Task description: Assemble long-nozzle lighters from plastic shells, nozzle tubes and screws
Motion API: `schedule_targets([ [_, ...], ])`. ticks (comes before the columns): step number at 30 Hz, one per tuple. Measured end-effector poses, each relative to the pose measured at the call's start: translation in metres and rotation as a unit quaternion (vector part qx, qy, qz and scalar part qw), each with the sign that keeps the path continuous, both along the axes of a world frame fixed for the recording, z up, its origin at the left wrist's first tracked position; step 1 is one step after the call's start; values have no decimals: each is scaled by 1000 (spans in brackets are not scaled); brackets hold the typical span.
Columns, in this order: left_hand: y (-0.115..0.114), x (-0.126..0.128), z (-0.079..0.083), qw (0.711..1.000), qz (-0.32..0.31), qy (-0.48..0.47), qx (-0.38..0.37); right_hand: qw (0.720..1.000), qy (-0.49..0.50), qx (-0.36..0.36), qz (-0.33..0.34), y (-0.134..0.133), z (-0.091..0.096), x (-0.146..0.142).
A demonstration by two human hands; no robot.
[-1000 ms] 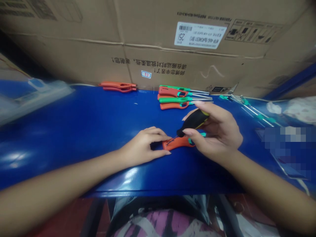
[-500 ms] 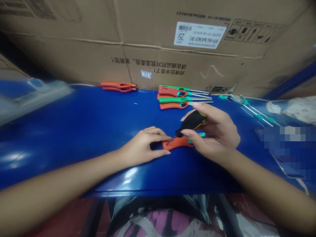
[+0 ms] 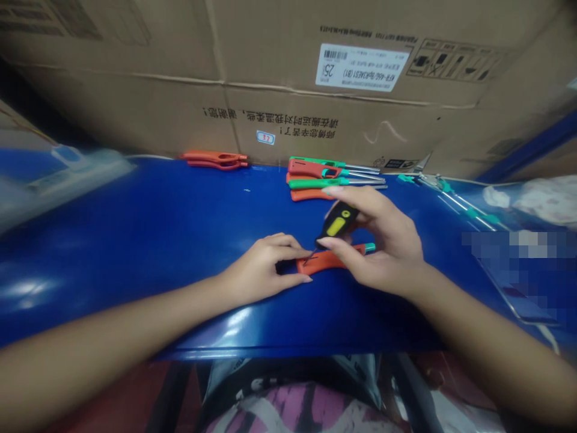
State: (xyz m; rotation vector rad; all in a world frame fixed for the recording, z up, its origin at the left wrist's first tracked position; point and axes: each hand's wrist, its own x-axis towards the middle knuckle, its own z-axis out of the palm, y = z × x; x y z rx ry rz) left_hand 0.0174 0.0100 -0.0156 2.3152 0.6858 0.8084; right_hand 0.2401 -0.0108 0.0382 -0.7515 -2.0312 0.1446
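Note:
An orange gas lighter (image 3: pixel 327 260) with a green collar lies on the blue table (image 3: pixel 180 228). Its left end sits between the thumb and fingers of my left hand (image 3: pixel 265 264), which pins it down. My right hand (image 3: pixel 383 240) grips the black and yellow handle of a screwdriver (image 3: pixel 336 225). The thin shaft slants down to the left, its tip at the lighter's left end beside a dark slot. The fingers of my right hand cover part of the lighter's right half.
Several red, orange and green lighters (image 3: pixel 315 183) with metal tubes lie behind my right hand. Orange handle shells (image 3: pixel 214 159) rest farther left, against a large cardboard box (image 3: pixel 157 96). Metal tubes with green parts (image 3: pixel 469 207) lie at the right. A pale, blurred tray (image 3: pixel 76 180) stands at the left.
My right hand has moved a little left and turned the screwdriver, so its yellow marking now shows and the handle stands steeper. My left hand and the lighter have stayed in place.

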Motion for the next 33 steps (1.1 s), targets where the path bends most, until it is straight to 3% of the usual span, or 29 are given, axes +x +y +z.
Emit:
schedule_targets([
  [3,-3,5,-1,1000,6,10,4,996,-58,68,-15,2,10,5],
  [8,-9,13,0,999,18,32,11,987,-134,-70,58,1,31,8],
  [10,-9,17,2,998,17,50,27,988,-142,-44,50,2,35,9],
  [14,-4,29,7,996,14,78,37,987,-148,57,-15,6,32,13],
  [17,1,35,8,996,16,88,19,996,-85,-5,11,10,27,15],
  [19,4,38,6,997,17,80,9,1000,-18,-5,1,12,23,15],
  [23,8,37,-2,999,7,45,-10,992,17,107,-72,17,15,17],
  [28,9,36,-5,999,1,50,-3,998,-12,-58,-4,16,11,19],
  [33,9,36,-5,999,-9,34,11,996,-36,64,-48,12,14,20],
])
